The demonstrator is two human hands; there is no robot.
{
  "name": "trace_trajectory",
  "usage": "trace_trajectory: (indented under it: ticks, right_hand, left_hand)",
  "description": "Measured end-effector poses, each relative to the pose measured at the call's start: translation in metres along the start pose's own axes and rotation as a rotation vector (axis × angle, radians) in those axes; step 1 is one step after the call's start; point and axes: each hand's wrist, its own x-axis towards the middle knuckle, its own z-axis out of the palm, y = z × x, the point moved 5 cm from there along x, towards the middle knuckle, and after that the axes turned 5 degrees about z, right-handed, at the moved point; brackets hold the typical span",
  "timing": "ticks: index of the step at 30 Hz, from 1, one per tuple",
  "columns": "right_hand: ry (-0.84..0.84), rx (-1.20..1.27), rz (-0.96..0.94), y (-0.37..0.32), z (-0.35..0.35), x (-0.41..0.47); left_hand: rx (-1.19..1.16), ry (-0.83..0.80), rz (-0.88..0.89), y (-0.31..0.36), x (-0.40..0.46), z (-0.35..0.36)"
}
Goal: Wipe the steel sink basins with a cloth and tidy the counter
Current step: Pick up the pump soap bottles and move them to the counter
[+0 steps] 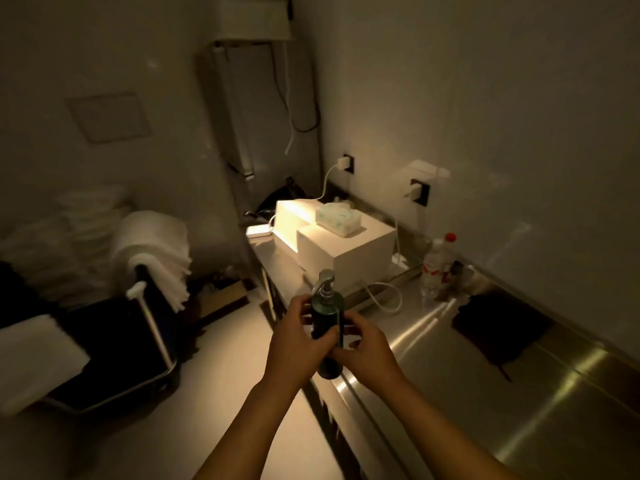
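Tissue pack (338,219) on box (346,247); box on counter (519,393); 2 bottles (437,263) right of box

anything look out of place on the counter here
Nothing spilled or broken. A dark cloth lies crumpled on the steel counter, and a white cable trails loose beside the white box. Both hands hold the pump bottle.

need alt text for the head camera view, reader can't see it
Both hands, left hand and right hand, grip a dark green pump bottle above the edge of a steel counter in a dim room. Farther along the counter sit white boxes, a clear plastic bottle and a dark cloth.
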Motion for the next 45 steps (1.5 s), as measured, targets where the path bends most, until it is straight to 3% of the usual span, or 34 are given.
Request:
trace_trajectory:
  ticks: [6, 11, 15, 27, 36, 45]
  right_hand:
    - [0.242, -0.025, 0.050, -0.003, -0.036, 0.042]
    - [0.494, -0.086, 0.116, 0.004, -0.087, 0.024]
    - [0.716, -0.143, 0.165, 0.011, -0.138, -0.020]
    - [0.985, -0.195, 0.272, 0.035, -0.236, -0.149]
    - [1.012, -0.204, 0.308, 0.071, -0.300, -0.190]
    - [1.050, -0.170, 0.283, 0.092, -0.339, -0.188]
  left_hand:
    - [-0.130, -0.226, 0.132, -0.002, 0.080, 0.039]
    - [-0.208, -0.467, 0.248, 0.021, 0.105, 0.097]
    - [-0.281, -0.623, 0.359, 0.057, 0.089, 0.155]
    - [-0.393, -1.052, 0.443, 0.130, 0.009, 0.283]
    - [-0.383, -1.118, 0.413, 0.156, -0.025, 0.352]
    - [-0.313, -0.965, 0.369, 0.172, -0.025, 0.377]
